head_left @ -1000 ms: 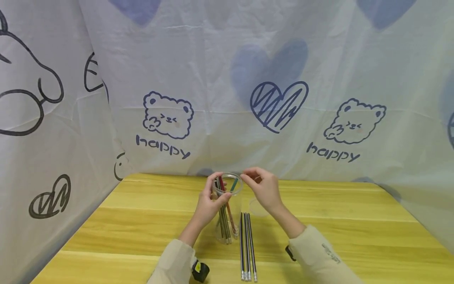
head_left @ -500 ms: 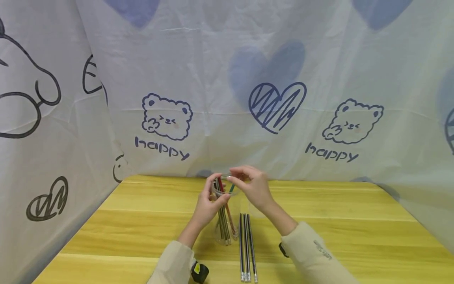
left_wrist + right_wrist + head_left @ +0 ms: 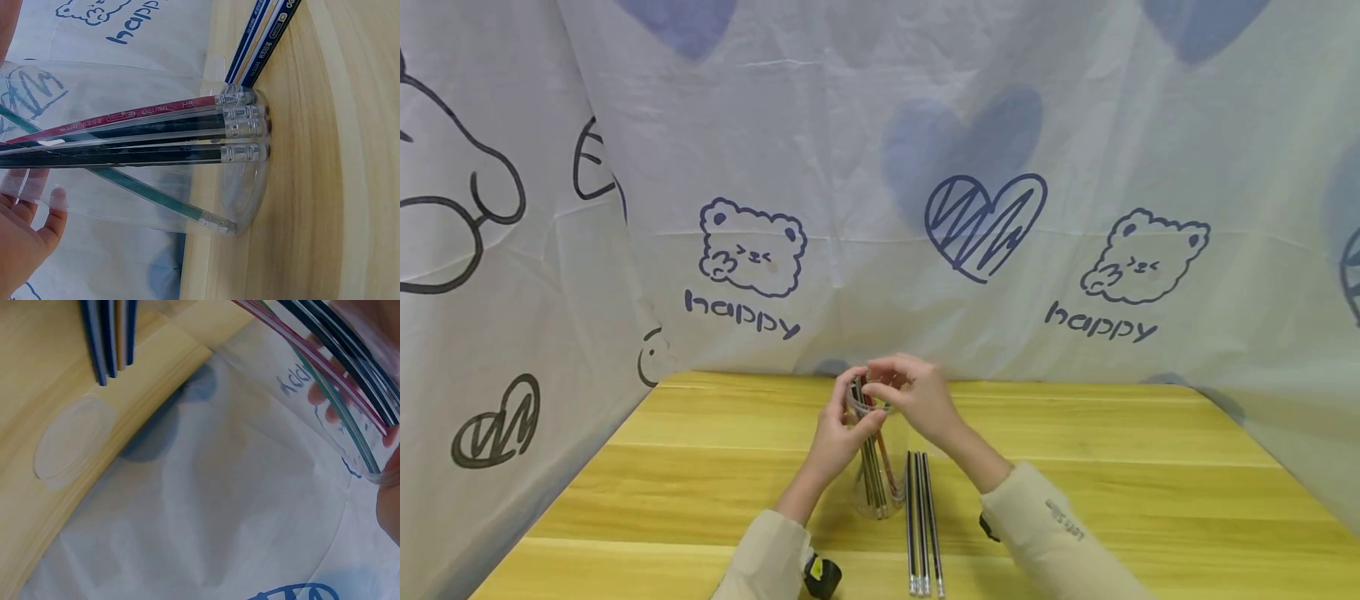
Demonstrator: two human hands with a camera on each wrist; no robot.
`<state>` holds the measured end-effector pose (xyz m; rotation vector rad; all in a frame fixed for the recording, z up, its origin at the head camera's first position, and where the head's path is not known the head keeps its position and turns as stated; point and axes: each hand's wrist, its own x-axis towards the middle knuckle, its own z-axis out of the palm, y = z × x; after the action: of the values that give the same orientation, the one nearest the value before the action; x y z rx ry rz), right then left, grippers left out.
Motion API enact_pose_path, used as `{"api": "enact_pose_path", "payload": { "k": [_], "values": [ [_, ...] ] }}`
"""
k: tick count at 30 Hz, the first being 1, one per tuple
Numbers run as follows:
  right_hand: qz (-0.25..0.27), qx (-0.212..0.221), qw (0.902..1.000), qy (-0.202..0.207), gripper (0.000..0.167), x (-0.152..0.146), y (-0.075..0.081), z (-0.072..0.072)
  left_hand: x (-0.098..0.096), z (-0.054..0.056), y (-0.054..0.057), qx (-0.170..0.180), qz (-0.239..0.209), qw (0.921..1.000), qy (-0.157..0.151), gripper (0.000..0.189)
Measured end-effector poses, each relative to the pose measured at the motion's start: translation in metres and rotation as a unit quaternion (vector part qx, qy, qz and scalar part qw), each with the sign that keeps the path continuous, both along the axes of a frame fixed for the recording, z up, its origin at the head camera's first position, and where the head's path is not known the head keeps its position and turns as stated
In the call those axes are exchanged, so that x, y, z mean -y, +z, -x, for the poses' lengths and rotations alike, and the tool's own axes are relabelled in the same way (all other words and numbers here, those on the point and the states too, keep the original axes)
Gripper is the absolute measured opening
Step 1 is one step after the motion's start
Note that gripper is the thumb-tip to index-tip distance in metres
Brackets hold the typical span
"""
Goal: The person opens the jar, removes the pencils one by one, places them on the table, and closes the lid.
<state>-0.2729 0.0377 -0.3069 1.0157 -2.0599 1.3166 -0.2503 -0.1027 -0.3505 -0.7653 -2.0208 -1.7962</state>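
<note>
A clear plastic jar [image 3: 891, 467] stands on the wooden table with several pencils inside, eraser ends down. Black pencils [image 3: 175, 153], a red pencil [image 3: 156, 109] and a green pencil [image 3: 147, 190] show through its wall. My left hand [image 3: 838, 429] grips the jar near the rim, thumb in front and fingers round the left side. Over the jar's mouth is my right hand [image 3: 917, 400], thumb and index finger curved and apart, fingertips close to the tops of the red and black pencils. It overlaps the green pencil's top in the head view.
Several striped blue pencils [image 3: 923, 525] lie side by side right of the jar, erasers toward me. A clear round lid [image 3: 75, 440] lies near the table's far edge. Behind the table [image 3: 1150, 500] hangs a printed white cloth [image 3: 865, 208].
My right hand has moved left from beside the rim to over the jar's mouth, fingertips now near the red and black pencils. My left hand keeps its hold on the jar.
</note>
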Motion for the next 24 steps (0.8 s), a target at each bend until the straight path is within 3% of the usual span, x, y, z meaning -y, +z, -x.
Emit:
{"api": "enact_pose_path", "payload": {
  "k": [15, 24],
  "values": [
    [-0.12, 0.01, 0.9924, 0.026, 0.025, -0.004, 0.01, -0.002, -0.001, 0.0, 0.001, -0.002, 0.003, 1.0, 0.0, 0.056],
    [-0.209, -0.013, 0.9774, 0.027, 0.026, -0.005, 0.013, -0.002, 0.003, 0.022, -0.021, -0.011, 0.003, 0.9999, -0.003, 0.058]
  ]
}}
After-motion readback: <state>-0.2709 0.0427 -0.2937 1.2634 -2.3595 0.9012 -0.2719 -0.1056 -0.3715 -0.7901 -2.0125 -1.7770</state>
